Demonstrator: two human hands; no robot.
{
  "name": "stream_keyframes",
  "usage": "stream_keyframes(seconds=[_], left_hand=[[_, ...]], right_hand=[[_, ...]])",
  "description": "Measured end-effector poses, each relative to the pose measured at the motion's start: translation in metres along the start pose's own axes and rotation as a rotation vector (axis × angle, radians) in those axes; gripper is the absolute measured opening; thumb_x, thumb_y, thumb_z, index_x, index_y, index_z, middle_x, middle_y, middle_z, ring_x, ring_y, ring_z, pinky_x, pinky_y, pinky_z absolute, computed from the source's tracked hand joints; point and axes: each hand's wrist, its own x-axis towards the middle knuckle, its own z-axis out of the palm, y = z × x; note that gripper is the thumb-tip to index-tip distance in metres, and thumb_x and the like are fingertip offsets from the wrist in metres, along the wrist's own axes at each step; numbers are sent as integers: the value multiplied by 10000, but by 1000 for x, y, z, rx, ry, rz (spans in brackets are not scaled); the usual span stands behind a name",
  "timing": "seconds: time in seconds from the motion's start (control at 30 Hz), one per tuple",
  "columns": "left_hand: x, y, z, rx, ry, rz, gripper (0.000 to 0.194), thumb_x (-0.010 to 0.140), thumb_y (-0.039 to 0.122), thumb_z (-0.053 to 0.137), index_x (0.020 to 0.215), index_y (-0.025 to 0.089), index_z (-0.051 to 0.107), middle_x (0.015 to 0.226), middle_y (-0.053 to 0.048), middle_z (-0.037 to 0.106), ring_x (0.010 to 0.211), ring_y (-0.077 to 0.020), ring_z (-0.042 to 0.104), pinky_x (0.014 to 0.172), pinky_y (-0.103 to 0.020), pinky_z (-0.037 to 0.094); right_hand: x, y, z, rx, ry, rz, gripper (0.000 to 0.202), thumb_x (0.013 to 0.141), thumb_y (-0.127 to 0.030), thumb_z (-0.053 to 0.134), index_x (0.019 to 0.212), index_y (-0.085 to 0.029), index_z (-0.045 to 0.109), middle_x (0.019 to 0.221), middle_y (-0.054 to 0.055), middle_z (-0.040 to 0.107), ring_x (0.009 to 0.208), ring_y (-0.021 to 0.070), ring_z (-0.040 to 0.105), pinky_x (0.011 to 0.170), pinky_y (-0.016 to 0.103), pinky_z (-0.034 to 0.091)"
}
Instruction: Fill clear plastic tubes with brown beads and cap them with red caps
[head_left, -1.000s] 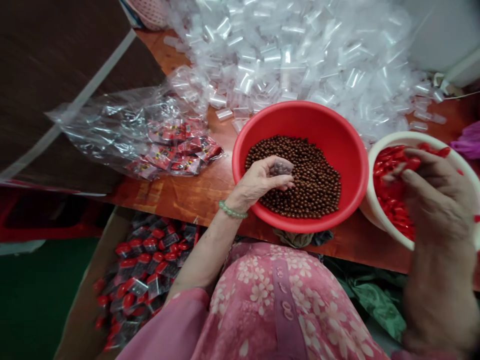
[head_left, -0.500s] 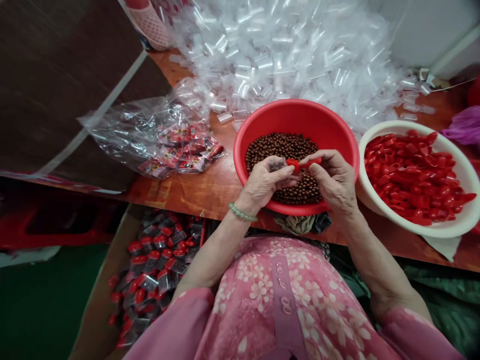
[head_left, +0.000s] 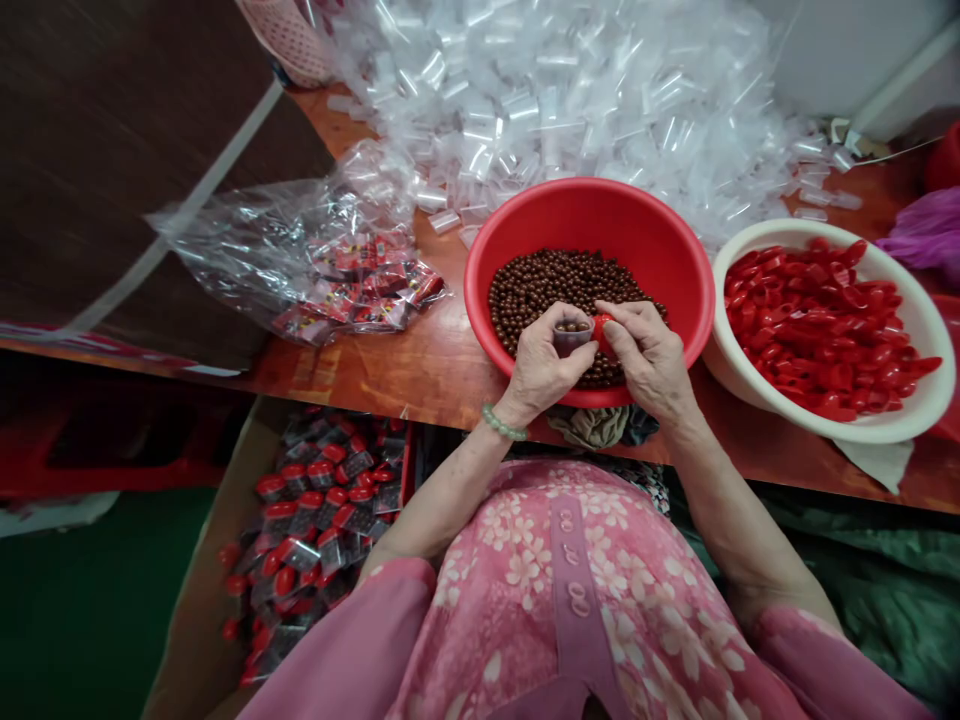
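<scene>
My left hand (head_left: 546, 362) is closed around a small clear plastic container (head_left: 572, 340), its open end turned up toward me with brown balls visible inside. Pinched in the fingers of my right hand (head_left: 651, 358) is a red plastic cap (head_left: 602, 332), right beside the container; the fingers partly hide it. Both hands are over the front of a red basin (head_left: 660, 235). Shiny brown balls (head_left: 551, 272) cover the basin's bottom.
A white basin (head_left: 814, 428) of red plastic caps stands at right. Clear containers (head_left: 540, 110) are heaped behind. Red packets (head_left: 367, 290) in a clear bag lie at left. Below the table edge, a carton (head_left: 191, 590) holds filled, red-capped containers (head_left: 307, 510).
My left hand has tilted the container so its opening faces up. The red cap has shifted in my right fingers, and both hands have drawn closer together. The view has shifted slightly.
</scene>
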Motion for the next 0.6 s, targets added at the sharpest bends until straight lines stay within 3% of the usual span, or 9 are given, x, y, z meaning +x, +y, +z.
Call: stream_keyframes(seconds=[0.13,0.27,0.43,0.6], left_hand=[[-2,-4,1,59,-20,26,163,792,192,678,886,194,545,836,19,647,732,-91,600,726,-222,489],[-5,-7,0,111,-32,48,149,813,215,653,909,198,540,859,6,659,756,-107,626,728,-235,487],[-5,-5,-2,151,-17,3,190,787,191,660,924,203,529,850,9,661,762,-121,633,740,-247,487],[-3,-8,-5,104,-35,-35,204,771,178,652,918,204,514,867,1,648,789,-129,619,758,-254,488]], right_hand=[[-6,-5,1,-96,21,-40,303,989,-361,592,1231,-214,700,982,56,729,869,182,698,818,349,598],[-8,-11,4,-212,61,-101,166,976,-310,597,1100,-216,653,960,52,739,795,180,702,740,323,582],[-3,-13,3,-303,-9,-160,108,968,-258,583,1044,-228,652,942,56,752,846,202,722,787,346,591],[0,-9,1,-324,-62,-261,214,947,-196,599,1151,-216,659,1056,92,766,985,231,737,875,388,617]])
